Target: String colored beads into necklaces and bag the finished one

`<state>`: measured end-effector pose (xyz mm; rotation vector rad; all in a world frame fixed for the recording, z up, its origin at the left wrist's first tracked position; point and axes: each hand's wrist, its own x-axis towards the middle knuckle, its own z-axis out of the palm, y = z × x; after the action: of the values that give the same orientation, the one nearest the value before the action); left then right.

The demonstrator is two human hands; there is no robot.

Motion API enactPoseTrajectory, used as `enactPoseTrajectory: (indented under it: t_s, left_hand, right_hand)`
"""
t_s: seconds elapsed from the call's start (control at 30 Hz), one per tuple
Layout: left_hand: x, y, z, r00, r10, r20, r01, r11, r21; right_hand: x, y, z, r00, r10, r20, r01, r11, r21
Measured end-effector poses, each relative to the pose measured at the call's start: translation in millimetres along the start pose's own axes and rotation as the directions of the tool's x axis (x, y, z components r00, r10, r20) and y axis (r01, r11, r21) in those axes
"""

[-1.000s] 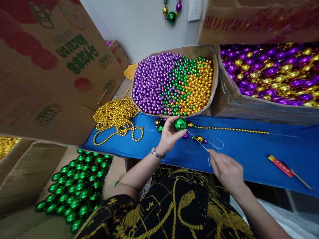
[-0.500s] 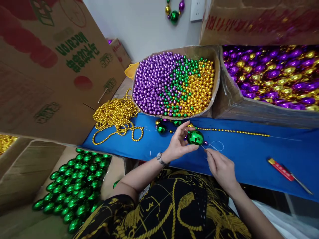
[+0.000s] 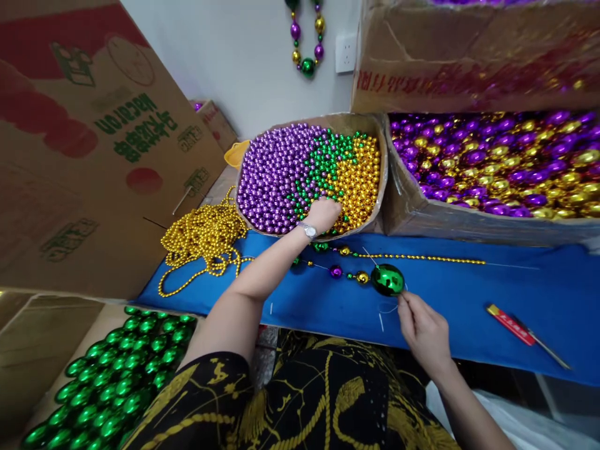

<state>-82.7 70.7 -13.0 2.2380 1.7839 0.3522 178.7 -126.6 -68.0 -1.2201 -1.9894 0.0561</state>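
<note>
My left hand (image 3: 325, 214), wearing a wristwatch (image 3: 310, 230), reaches into a cardboard box of small purple, green and gold beads (image 3: 276, 172). Its fingers are curled down among the green and gold ones, and the fingertips are hidden. In a pinch, my right hand (image 3: 424, 328) grips the end of a thin needle (image 3: 370, 256) at the right side of a large green bead (image 3: 387, 279). The needle's other end sticks out past the bead's upper left. A thread strung with gold, purple and green beads (image 3: 335, 271) lies to the left on the blue cloth.
Gold bead strands (image 3: 201, 237) are heaped at left, below a printed carton (image 3: 94, 150). Large green beads (image 3: 117, 369) fill a box lower left. At right stand a box of purple and gold beads (image 3: 497, 169) and a red-yellow cutter (image 3: 510, 325). A bead necklace (image 3: 307, 66) hangs on the wall.
My left hand has let go of the large green bead and moved up into the box of small beads. My right hand still pinches beside the green bead.
</note>
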Motion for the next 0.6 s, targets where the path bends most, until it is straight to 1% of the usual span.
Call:
enactPoseTrajectory:
  t_s: [0.07,0.1,0.13,0.17,0.2,0.23,0.27,0.3,0.33,0.37,0.43,0.5,0.6]
  left_hand:
    - [-5,2,1.6,1.0,0.016,-0.011,-0.016,0.999,-0.034]
    - [-11,4,1.3,0.999,0.021,-0.024,-0.024,0.991,-0.13]
    - [-19,8,0.5,0.999,0.024,-0.036,-0.034,0.953,-0.3]
    - [-28,13,-0.3,0.999,0.022,-0.042,-0.041,0.852,-0.521]
    - [-38,19,-0.9,0.999,0.019,-0.036,-0.039,0.669,-0.742]
    - [-49,26,-1.0,1.0,0.017,-0.016,-0.021,0.43,-0.902]
    - [-58,32,-0.6,1.0,0.024,0.016,0.011,0.202,-0.979]
    - [-67,39,0.4,0.998,0.039,0.053,0.051,0.043,-0.998]
    - [-75,44,1.9,0.995,0.049,0.088,0.091,-0.059,-0.994]
    - [-81,49,3.7,0.992,0.055,0.117,0.123,-0.121,-0.985]
    - [-88,56,7.9,0.987,0.053,0.152,0.159,-0.176,-0.971]
    - [-91,59,12.0,0.986,0.042,0.163,0.169,-0.187,-0.968]
    - [-93,61,17.2,0.987,0.027,0.161,0.164,-0.173,-0.971]
  right_hand:
    - [0,2,0,1.0,0.015,-0.001,-0.015,1.0,0.004]
    - [0,2,0,1.0,0.019,-0.002,-0.019,1.0,0.007]
    - [0,3,0,1.0,0.022,0.0,-0.022,1.0,0.011]
    - [1,3,0,1.0,0.023,-0.003,-0.023,1.0,0.017]
    - [2,4,-1,1.0,0.024,-0.009,-0.024,1.0,0.021]
    - [4,4,-1,1.0,0.022,-0.017,-0.022,0.999,0.023]
    - [5,3,-2,0.999,0.019,-0.028,-0.019,1.0,0.025]
    - [7,3,-3,0.999,0.015,-0.038,-0.014,1.0,0.024]
    - [8,3,-4,0.999,0.009,-0.046,-0.008,1.0,0.023]
    - [9,2,-5,0.999,0.001,-0.052,0.0,1.0,0.019]
    - [9,2,-6,0.998,-0.016,-0.055,0.017,1.0,0.012]
    - [8,1,-7,0.998,-0.024,-0.051,0.024,1.0,0.004]
    - [7,1,-9,0.999,-0.024,-0.045,0.024,1.0,-0.001]
